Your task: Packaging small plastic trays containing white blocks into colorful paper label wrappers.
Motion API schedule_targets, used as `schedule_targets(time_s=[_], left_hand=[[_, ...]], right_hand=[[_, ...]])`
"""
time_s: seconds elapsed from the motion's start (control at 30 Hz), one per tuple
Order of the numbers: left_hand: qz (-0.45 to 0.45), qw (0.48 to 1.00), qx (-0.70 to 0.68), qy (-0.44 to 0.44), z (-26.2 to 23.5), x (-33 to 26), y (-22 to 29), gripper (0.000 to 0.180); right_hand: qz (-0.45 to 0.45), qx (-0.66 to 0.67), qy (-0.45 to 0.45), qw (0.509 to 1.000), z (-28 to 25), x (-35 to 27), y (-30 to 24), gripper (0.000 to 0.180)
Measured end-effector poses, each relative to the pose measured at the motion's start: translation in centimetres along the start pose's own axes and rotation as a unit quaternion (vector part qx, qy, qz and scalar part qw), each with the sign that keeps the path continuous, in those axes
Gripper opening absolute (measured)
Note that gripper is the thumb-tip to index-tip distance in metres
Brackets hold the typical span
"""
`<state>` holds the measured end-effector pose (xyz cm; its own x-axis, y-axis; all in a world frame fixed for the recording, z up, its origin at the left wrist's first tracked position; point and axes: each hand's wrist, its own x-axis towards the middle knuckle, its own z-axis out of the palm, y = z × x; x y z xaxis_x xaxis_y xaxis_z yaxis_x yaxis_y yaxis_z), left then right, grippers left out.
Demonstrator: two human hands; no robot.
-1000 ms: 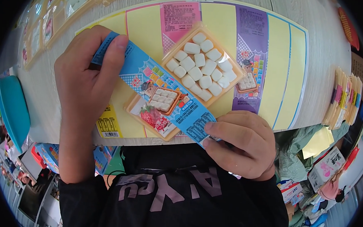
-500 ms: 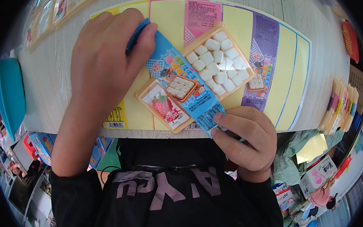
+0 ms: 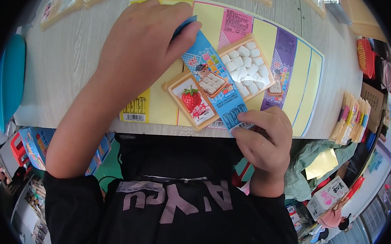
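Observation:
A blue printed sticker strip point(image 3: 216, 76) stretches between my hands. My left hand point(image 3: 149, 42) pinches its far end between thumb and fingers, and that end curls up. At the near end, my right hand point(image 3: 267, 137) grips a corner with thumb and forefinger. The strip lies slantwise across the middle of a tan-framed plastic box point(image 3: 270, 63). To the right of the strip, white marshmallow-like pieces point(image 3: 247, 67) show through the box's clear top. A strawberry picture point(image 3: 192, 100) fills the part to its left. Under the box is a yellow sticker sheet point(image 3: 301, 79).
The sheet carries pink point(image 3: 237, 24), purple point(image 3: 285, 47) and yellow point(image 3: 135, 108) printed strips. Several upright tan boxes point(image 3: 350, 117) stand at the right table edge, below a red basket point(image 3: 366, 56). More boxes point(image 3: 64, 4) lie far left, beyond a teal basin point(image 3: 9, 83).
The strip, box and sheet appear farther right, with the view shifted. The strip stands somewhat steeper. Both hands keep their grip on its ends.

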<state>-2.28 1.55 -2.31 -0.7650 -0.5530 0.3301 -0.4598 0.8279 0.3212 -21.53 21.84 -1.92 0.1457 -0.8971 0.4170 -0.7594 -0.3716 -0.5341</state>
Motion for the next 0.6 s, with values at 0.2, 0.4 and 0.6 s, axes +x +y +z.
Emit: schedule_targets(time_s=[0.2, 0.4, 0.6], left_hand=[[-0.01, 1.0, -0.016, -0.013, -0.3, -0.2, -0.2, 0.025], [0.011, 0.999, -0.022, 0.03, 0.2, -0.7, -0.5, 0.027], [0.035, 0.999, -0.023, 0.02, 0.4, -0.6, -0.3, 0.026]], right_hand=[[0.008, 0.01, -0.069, 0.998, -0.9, 0.6, -0.6, 0.027], [0.078, 0.044, -0.141, 0.986, -2.7, 2.0, -2.1, 0.023], [0.042, 0.045, -0.1, 0.993, -5.5, 4.3, 1.1, 0.054]])
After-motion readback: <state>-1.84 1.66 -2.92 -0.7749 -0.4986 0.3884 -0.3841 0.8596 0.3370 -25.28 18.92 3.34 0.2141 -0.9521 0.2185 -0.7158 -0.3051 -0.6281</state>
